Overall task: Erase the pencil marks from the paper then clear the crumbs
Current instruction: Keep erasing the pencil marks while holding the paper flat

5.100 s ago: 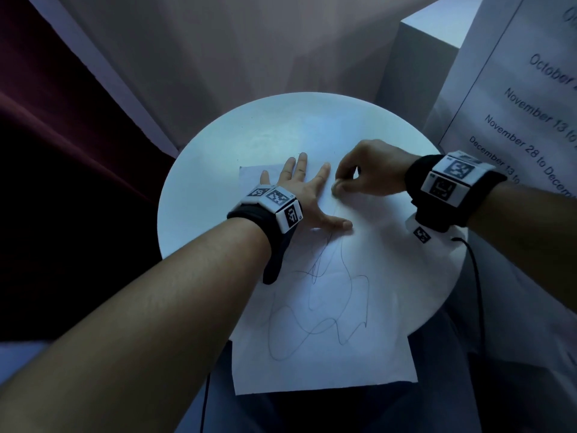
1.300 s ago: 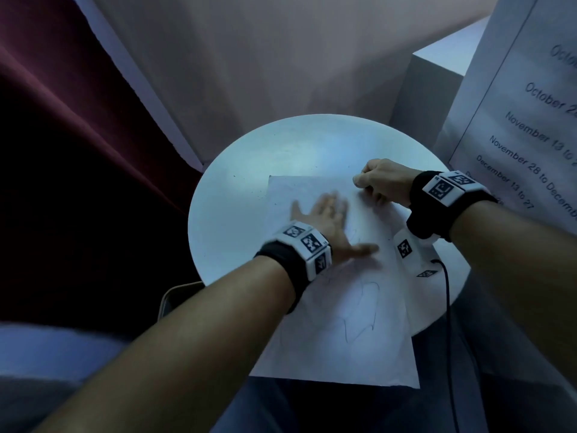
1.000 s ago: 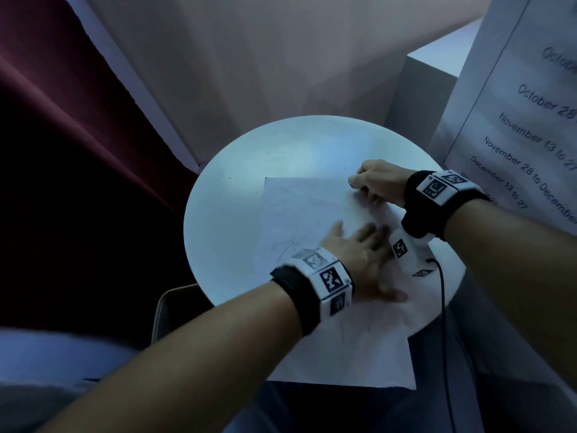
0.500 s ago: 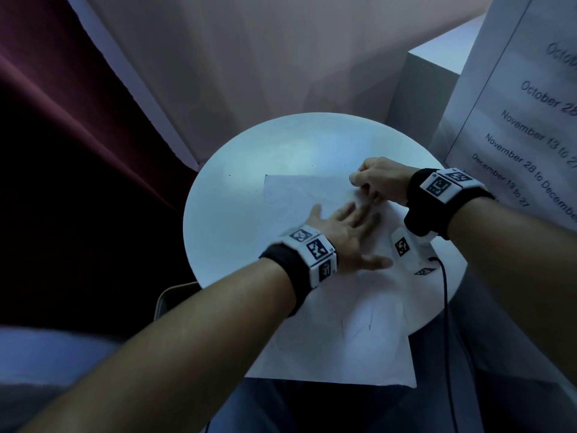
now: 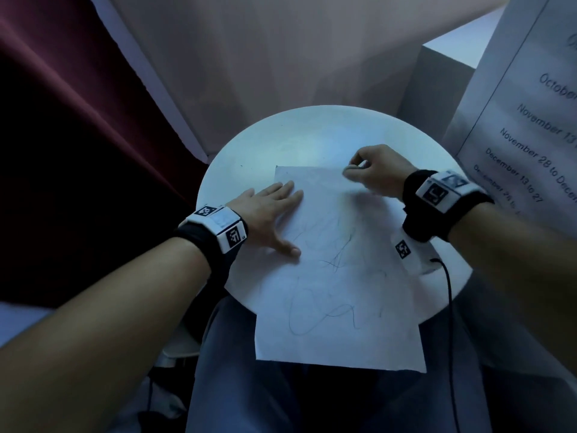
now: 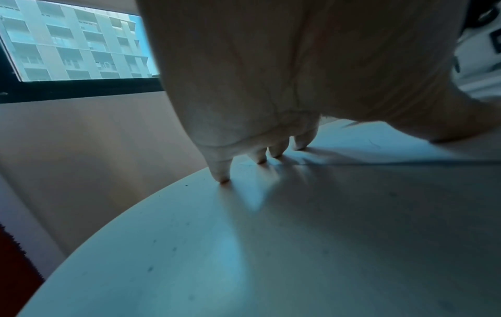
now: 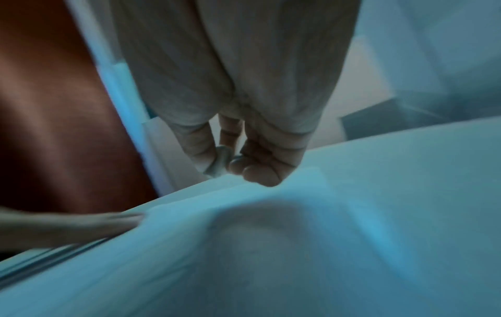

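The paper (image 5: 340,276) is lying on the round white table (image 5: 249,157), and its near edge is hanging off the table rim over the person's lap (image 5: 237,370). Faint pencil marks (image 5: 318,310) are looping across the near and middle parts of the sheet, and thinner scribbles are crossing its centre.

Farther in, the left hand (image 5: 268,214) is lying flat at the sheet's left edge. Its fingers are stretching straight and the thumb is spreading out toward the near side; the left wrist view is showing the fingertips (image 6: 222,179) pressing down on the table and the edge of the paper, holding nothing.

At the far right corner of the sheet, the right hand (image 5: 374,173) is curling its fingers and pinching a small pale eraser (image 7: 219,163) between thumb and fingertips, with the knuckle of one finger touching the paper. That view is blurring.

Beyond the table, a dark red curtain (image 5: 78,135) is hanging at the left, and a printed notice (image 5: 530,120) listing dates is standing at the right.
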{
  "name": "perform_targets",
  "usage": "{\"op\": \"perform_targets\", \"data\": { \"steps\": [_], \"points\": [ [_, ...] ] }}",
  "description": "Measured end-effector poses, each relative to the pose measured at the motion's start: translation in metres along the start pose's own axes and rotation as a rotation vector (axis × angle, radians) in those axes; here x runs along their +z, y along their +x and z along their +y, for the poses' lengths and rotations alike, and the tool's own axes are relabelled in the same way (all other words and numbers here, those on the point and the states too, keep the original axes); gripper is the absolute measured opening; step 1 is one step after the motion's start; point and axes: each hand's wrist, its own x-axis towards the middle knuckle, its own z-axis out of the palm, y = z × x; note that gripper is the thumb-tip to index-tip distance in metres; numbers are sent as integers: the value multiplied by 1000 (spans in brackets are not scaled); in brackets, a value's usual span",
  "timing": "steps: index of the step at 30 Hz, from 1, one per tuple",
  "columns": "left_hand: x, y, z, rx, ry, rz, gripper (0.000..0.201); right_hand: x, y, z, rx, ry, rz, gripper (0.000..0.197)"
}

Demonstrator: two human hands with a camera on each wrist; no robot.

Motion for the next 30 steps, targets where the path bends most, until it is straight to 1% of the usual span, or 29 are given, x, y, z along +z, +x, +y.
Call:
{"op": "perform_targets", "data": {
  "steps": [2, 4, 6, 9, 11, 13, 15, 17, 19, 20, 23, 24, 25, 26, 28, 29, 30],
  "points": [
    [1, -1, 1, -7, -23, -17, 127, 18, -13, -25, -150, -97, -46, 10],
    [4, -2, 1, -11, -21, -23, 129, 37, -23, -42, -232, -219, -92, 13],
    [6, -2, 0, -17, -25, -14, 130, 48, -25, -48, -255, -331, -83, 18],
    [7, -2, -2, -9, -41, 0, 130, 55, -30, -52, -250, -392, -91, 22],
    [8, -2, -3, 1, -43, 5, 131, 65, -40, -58, -313, -426, -154, 29],
    [10, 0, -3, 6, -41, 7, 131, 71, -49, -64, -358, -410, -232, 34],
    [11, 0, -3, 8, -31, 10, 132, 67, -43, -62, -314, -370, -239, 33],
    [11, 0, -3, 2, -31, 3, 132, 59, -29, -59, -244, -367, -151, 28],
    [12, 0, -3, 1, -30, 1, 132, 57, -26, -58, -237, -395, -77, 24],
    [12, 0, -2, 6, -31, 6, 133, 61, -30, -62, -261, -418, -94, 23],
    [13, 1, -2, 6, -28, 14, 135, 83, -55, -77, -368, -414, -279, 15],
    [13, 1, -2, 5, -24, 10, 136, 84, -58, -78, -377, -396, -311, 15],
    [12, 1, -2, 9, -24, 3, 137, 80, -55, -76, -365, -381, -307, 16],
    [11, 1, -2, 13, -22, -6, 137, 74, -46, -72, -331, -366, -269, 19],
    [11, 0, -2, 15, -14, -23, 138, 62, -30, -62, -270, -359, -145, 27],
    [10, 0, -2, 13, -9, -24, 139, 61, -27, -59, -267, -365, -103, 27],
    [10, 0, -2, 12, -9, -21, 140, 63, -31, -62, -281, -381, -111, 24]
  ]
}}
